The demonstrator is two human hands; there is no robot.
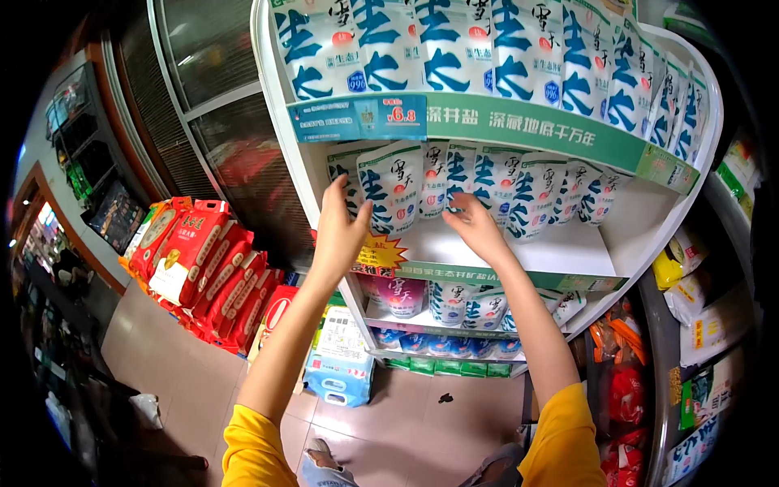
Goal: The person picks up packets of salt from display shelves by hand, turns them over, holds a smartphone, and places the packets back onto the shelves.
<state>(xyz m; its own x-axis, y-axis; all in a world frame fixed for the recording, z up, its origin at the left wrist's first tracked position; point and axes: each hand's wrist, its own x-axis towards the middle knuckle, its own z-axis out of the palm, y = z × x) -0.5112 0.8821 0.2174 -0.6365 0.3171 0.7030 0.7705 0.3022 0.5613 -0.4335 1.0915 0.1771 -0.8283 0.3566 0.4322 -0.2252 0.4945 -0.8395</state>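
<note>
My left hand (342,230) is at the left end of the middle shelf, thumb and fingers apart, by the left edge of a white stand-up salt bag (392,191) with blue-green lettering. Another salt bag (345,166) is partly hidden behind my left fingers. My right hand (474,228) reaches in from the right with its fingers spread, just in front of a row of similar bags; whether its fingertips touch one I cannot tell. The front bag stands upright between my two hands. Neither hand visibly grips anything.
Taller salt bags (454,49) fill the shelf above, behind a green label strip (519,122). A yellow starburst sign (380,253) hangs at the shelf's left front. Red sacks (211,260) are piled on the floor at left; packaged goods (702,325) line the right.
</note>
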